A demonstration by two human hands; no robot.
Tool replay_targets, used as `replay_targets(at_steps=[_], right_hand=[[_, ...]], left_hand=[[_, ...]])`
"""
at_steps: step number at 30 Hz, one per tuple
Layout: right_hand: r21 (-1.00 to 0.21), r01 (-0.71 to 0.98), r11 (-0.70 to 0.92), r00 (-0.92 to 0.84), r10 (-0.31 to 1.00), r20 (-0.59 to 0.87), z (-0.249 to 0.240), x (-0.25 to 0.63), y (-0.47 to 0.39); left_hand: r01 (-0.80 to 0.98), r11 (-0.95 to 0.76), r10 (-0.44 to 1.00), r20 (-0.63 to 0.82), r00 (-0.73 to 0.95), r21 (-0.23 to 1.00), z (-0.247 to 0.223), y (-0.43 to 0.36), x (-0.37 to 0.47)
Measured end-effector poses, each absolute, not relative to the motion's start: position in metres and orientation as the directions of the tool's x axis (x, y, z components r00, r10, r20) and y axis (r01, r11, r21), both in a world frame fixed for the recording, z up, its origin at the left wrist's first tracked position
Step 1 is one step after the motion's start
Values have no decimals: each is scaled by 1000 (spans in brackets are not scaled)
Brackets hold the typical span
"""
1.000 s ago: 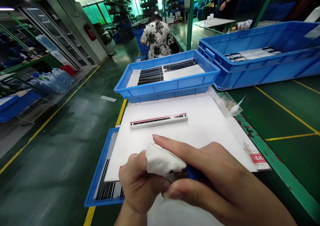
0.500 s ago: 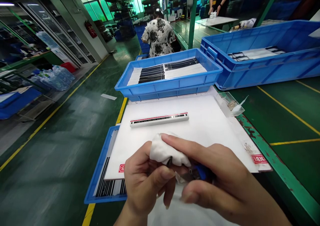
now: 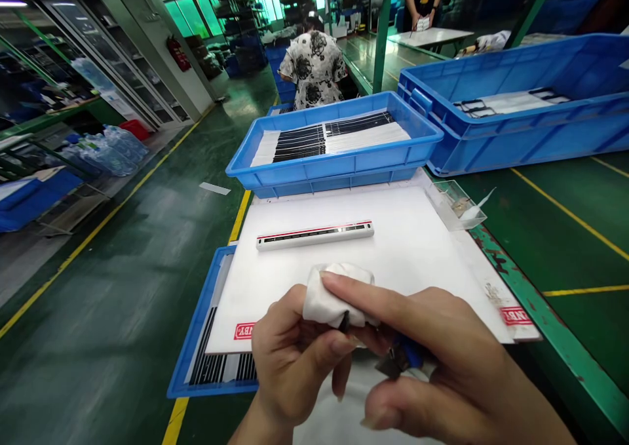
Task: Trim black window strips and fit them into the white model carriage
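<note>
My left hand (image 3: 289, 360) is closed, thumb and fingers pinching a small dark piece (image 3: 345, 319) that shows under a white cloth (image 3: 328, 301); most of the piece is hidden. With its index finger my right hand (image 3: 442, 347) presses the cloth from above. Tucked in the same hand is a blue utility knife (image 3: 409, 353), its short metal blade pointing left, while the thumb stands apart lower down. Beyond both hands, a long white bar (image 3: 314, 236) with a red line and a black strip along it lies on the white board (image 3: 393, 255).
Behind the board a blue tray (image 3: 334, 168) holds rows of black and white strips. Another blue tray (image 3: 184, 366) juts out at lower left. A clear box (image 3: 449, 214) sits at the board's right corner. A larger blue bin (image 3: 501, 143) stands right. Two people work farther back.
Both hands and the cloth have shifted slightly right in view. My right thumb has lowered, and the knife blade shows more clearly. The white bar stays in place.
</note>
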State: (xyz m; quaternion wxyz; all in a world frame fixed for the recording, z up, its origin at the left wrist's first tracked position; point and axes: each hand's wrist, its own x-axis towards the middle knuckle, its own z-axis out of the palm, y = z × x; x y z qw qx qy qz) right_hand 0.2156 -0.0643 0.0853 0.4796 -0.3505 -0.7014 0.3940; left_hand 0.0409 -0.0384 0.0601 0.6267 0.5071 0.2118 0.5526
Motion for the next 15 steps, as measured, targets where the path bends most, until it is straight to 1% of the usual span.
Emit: replay_targets(at_steps=[2, 4, 9, 15], right_hand=[[-909, 72, 411, -305, 877, 372, 85, 215, -62], [-925, 67, 374, -328, 884, 333, 86, 217, -61], [-921, 134, 366, -363, 883, 298, 90, 220, -59], [-910, 204, 361, -412, 875, 255, 92, 216, -58]], left_hand=[[-460, -137, 907, 297, 297, 877, 59, -39, 41], [-443, -163, 910, 308, 278, 882, 60, -38, 41], [-362, -251, 893, 359, 272, 898, 64, -34, 41], [-267, -292, 912, 351, 213, 919, 61, -36, 36]])
